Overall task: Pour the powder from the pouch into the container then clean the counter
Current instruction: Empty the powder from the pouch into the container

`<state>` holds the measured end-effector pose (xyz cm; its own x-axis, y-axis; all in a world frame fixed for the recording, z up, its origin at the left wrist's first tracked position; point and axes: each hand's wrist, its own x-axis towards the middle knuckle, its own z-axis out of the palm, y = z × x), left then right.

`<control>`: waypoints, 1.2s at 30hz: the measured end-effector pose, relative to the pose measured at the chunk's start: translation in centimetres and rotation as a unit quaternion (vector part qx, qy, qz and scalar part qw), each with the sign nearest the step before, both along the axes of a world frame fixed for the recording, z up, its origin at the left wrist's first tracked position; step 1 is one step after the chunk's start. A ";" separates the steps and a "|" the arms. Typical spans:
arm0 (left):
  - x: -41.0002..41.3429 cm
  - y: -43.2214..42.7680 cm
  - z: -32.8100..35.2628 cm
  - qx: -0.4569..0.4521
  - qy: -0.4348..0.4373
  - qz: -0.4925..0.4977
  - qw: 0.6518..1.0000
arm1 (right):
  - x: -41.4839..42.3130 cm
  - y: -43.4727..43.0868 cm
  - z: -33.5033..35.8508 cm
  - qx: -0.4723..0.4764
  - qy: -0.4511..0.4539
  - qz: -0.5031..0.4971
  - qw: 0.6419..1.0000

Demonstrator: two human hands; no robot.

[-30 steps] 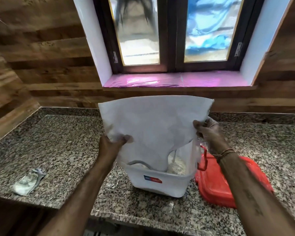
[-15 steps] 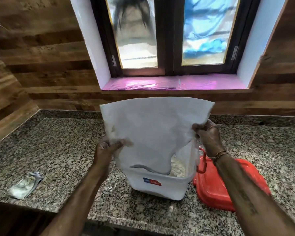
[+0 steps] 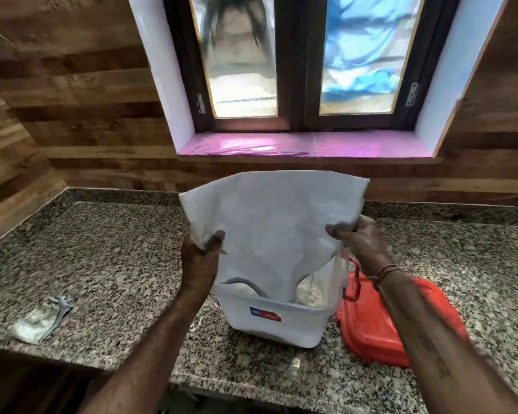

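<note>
A large white pouch (image 3: 269, 222) hangs upside down, its open mouth dipping into a white plastic container (image 3: 275, 322) that stands on the granite counter (image 3: 108, 264). White powder (image 3: 308, 294) shows inside the container beside the pouch's mouth. My left hand (image 3: 199, 258) pinches the pouch's left edge. My right hand (image 3: 361, 243) pinches its right edge, a thread band on the wrist. Most of the container's inside is hidden behind the pouch.
A red lid (image 3: 380, 321) lies flat on the counter right of the container, under my right forearm. A crumpled scrap of torn packaging (image 3: 41, 321) lies at the front left. Wooden walls and a window sill (image 3: 296, 144) rise behind the counter.
The pouch and both hands have stayed over the container; my left hand's grip has shifted slightly up the pouch's edge. The view has dipped a little.
</note>
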<state>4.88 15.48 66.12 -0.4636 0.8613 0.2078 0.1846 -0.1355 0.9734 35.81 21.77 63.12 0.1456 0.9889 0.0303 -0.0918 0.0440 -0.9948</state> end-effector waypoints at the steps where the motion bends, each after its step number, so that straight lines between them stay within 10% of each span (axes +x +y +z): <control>1: -0.2 0.0 -0.2 0.001 -0.002 -0.002 1.000 | -0.3 0.0 -0.2 0.004 -0.003 -0.023 1.000; 7: -2.9 -1.6 -0.7 -0.128 0.113 -0.167 0.971 | -1.2 0.1 -0.8 -0.026 -0.003 -0.127 0.992; 19: -2.7 -0.7 -1.7 -0.038 0.279 -0.009 0.960 | -1.0 -0.1 1.2 -0.023 -0.221 -0.145 0.964; 27: -4.0 -0.5 -2.3 -0.125 0.218 -0.122 0.960 | 0.2 1.1 0.0 -0.005 -0.177 -0.101 0.979; 36: -3.1 -0.9 -1.1 -0.044 -0.051 -0.192 0.979 | 0.0 1.4 1.4 -0.007 -0.108 -0.074 0.991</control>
